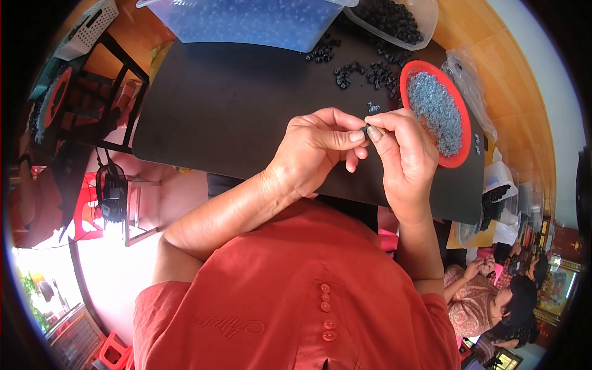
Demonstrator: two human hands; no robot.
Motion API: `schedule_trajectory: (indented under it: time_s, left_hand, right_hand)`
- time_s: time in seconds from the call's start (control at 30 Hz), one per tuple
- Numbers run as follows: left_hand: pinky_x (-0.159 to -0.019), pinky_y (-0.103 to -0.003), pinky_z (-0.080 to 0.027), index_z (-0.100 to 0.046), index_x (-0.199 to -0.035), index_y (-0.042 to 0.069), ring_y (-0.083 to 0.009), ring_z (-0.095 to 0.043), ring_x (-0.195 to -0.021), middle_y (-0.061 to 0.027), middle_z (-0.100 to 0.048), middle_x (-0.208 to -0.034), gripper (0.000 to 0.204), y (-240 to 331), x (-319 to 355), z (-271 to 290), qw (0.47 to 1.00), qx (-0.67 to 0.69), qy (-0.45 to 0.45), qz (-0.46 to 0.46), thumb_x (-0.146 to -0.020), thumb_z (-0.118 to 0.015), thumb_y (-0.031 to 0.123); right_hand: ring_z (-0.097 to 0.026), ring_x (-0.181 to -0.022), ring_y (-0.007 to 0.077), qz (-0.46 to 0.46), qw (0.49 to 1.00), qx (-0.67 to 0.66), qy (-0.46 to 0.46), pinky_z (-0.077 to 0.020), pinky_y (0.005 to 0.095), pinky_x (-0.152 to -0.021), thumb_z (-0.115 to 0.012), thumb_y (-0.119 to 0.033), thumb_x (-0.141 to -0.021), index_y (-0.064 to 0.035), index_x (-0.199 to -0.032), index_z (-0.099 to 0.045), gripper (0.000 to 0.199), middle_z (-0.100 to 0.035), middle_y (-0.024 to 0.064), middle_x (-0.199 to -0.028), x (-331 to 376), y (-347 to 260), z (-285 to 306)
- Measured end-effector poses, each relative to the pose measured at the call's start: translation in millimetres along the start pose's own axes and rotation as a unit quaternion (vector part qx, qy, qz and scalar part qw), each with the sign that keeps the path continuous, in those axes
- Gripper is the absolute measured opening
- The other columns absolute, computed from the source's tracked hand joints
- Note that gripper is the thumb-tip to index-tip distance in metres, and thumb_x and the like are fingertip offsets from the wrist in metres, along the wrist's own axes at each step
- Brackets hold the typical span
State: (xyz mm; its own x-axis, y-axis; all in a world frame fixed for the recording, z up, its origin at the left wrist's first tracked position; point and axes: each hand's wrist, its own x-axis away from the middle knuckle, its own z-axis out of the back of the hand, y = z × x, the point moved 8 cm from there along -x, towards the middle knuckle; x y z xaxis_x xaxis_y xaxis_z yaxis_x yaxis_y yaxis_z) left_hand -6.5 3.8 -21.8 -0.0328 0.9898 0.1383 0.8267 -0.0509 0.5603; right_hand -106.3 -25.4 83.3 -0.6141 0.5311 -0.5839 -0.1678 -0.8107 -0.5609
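Small dark part (366, 128), too tiny to make out in detail, sits pinched between the fingertips of both hands above the black worktop (234, 105). The left hand (317, 151) comes in from the lower left, thumb and forefinger closed on the part, the other fingers curled under. The right hand (404, 157) meets it from the right, its thumb and forefinger pressed on the same part, so the two hands touch at the fingertips.

Just beside the right hand, toward the worktop's right edge, lies a red dish (459, 117) filled with small grey-blue pieces. Beyond the hands, loose black rings (370, 74) are scattered in little heaps on the worktop, with a few grey pieces (373, 108) near the fingertips. At the far edge stand a clear tub of blue pieces (259, 21) and, to its right, a clear bowl of black rings (394, 18). A crumpled plastic bag (468, 80) lies past the dish.

The person wears a red buttoned shirt (290, 296). Another person (487, 302) sits at the lower right, well apart.
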Motion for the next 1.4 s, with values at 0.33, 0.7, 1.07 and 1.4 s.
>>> schedule_trajectory:
  time_s: [0.33, 0.7, 1.07, 1.4]
  left_hand:
    - [-0.059, -0.033, -0.052, -0.062, -0.095, -0.005, -0.0235, -0.066, -0.074, -0.0156, -0.066, -0.087, 0.007, -0.1, -3.8, -0.4, 1.0, -0.002, -0.013, 0.024, -0.091, -0.064, 0.0]
    - [-0.072, -0.035, -0.054, -0.063, -0.094, -0.004, -0.023, -0.064, -0.076, -0.0147, -0.066, -0.09, 0.006, -1.9, -6.9, 0.5, 0.999, 0.03, -0.007, 0.019, -0.09, -0.064, -0.001]
    - [-0.081, -0.035, -0.053, -0.064, -0.097, -0.004, -0.0218, -0.064, -0.084, -0.013, -0.066, -0.092, 0.006, -3.5, 0.8, 0.3, 0.999, 0.052, 0.0, -0.008, -0.091, -0.062, -0.002]
    - [-0.092, -0.039, -0.049, -0.065, -0.101, 0.002, -0.0192, -0.062, -0.095, -0.0084, -0.066, -0.1, 0.01, -1.2, 0.2, 3.5, 0.998, 0.032, -0.055, -0.017, -0.093, -0.061, 0.002]
  right_hand:
    - [-0.06, -0.073, 0.019, 0.069, 0.997, 0.034, 0.014, -0.0487, 0.028, -0.064, -0.064, 0.007, -0.087, 0.0045, -0.098, -0.061, 0.012, -0.062, 0.0118, -0.085, 4.1, 1.1, 2.0]
    - [-0.06, -0.07, 0.0226, 0.042, 0.997, 0.047, 0.046, -0.0495, 0.0328, -0.059, -0.065, 0.009, -0.075, 0.0019, -0.104, -0.062, 0.03, -0.059, 0.0121, -0.087, 10.9, 1.5, -7.0]
    - [-0.058, -0.068, 0.0247, 0.121, 0.976, 0.16, 0.087, -0.0489, 0.0333, -0.058, -0.068, 0.004, -0.074, 0.0028, -0.099, -0.062, 0.026, -0.058, 0.0133, -0.084, 14.4, -4.7, -7.0]
    - [-0.058, -0.064, 0.0284, 0.163, 0.974, 0.147, 0.063, -0.048, 0.0361, -0.055, -0.066, 0.003, -0.075, 0.0045, -0.094, -0.061, 0.02, -0.058, 0.0149, -0.078, 15.4, -5.9, -13.4]
